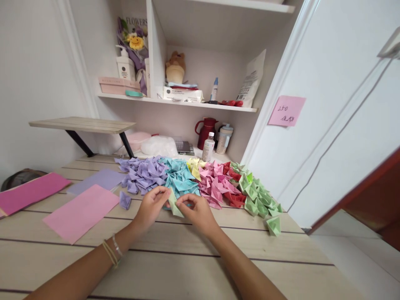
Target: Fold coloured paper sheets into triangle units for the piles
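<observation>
A partly folded light green paper (174, 204) is held between my two hands, just above the wooden table. My left hand (153, 203) pinches its upper left end between thumb and fingers. On the other side, my right hand (196, 209) grips its right edge the same way. Just beyond my hands lie folded paper boats in heaps by colour: purple ones (144, 175), blue ones (179, 178), yellow ones (195, 167), pink ones (213, 183), red ones (235, 199) and green ones (258, 196). A lone green boat (274, 226) sits at the right.
Pink sheets (83, 212), purple sheets (96, 181) and magenta sheets (34, 191) lie at the left. A small raised wooden stand (83, 124) rises behind them. At the back are a clear bottle (208, 146), a red jug (206, 132) and a cabinet shelf (178, 102).
</observation>
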Demonstrator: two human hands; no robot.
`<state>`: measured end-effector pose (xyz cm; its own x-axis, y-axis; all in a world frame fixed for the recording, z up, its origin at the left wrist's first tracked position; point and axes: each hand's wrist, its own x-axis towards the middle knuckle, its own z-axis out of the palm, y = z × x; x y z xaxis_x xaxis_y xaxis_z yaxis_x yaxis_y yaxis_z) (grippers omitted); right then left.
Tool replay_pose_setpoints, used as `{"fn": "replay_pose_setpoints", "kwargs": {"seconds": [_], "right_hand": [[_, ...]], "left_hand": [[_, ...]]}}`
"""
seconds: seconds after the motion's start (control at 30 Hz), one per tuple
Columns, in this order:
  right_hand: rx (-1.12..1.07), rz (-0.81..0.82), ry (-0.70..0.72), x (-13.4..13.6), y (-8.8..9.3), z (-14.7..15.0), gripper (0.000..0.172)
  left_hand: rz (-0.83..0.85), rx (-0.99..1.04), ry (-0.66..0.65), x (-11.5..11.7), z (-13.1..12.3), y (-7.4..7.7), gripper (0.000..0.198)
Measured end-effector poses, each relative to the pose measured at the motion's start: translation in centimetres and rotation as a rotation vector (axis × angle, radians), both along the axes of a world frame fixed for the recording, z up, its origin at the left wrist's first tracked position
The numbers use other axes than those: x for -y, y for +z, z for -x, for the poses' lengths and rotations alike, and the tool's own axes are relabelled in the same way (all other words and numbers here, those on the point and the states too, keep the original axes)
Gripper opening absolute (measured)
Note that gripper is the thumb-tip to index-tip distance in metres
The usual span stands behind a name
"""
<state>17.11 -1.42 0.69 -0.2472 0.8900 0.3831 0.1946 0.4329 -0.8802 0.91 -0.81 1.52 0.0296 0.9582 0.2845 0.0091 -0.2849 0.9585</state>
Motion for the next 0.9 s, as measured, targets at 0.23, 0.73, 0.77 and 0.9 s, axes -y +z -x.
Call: {"fn": "replay_pose_setpoints", "kwargs": {"seconds": [0.23, 0.73, 0.77, 0.9], "right_hand": [[0.0, -0.021, -0.005, -0.4, 0.2, -0.9, 0.013], [-0.232, 0.058, 0.025, -0.8, -0.2, -0.3, 0.02], [-0.198, 0.033, 0.01, -0.8, 0.2, -0.5, 0.019], [0.039, -0.215, -0.26, 0.0, 2.8, -3.5, 0.016]], "left_hand": [[0.079, -0.066, -0.294, -0.7, 0.7, 0.1, 0.035], [0.203, 0.144, -0.067, -0.6, 0.5, 0.2, 0.028], [0.2, 0.158, -0.078, -0.7, 0.5, 0.1, 0.028], [0.142, 0.165, -0.122, -0.8, 0.4, -0.4, 0.034]]}}
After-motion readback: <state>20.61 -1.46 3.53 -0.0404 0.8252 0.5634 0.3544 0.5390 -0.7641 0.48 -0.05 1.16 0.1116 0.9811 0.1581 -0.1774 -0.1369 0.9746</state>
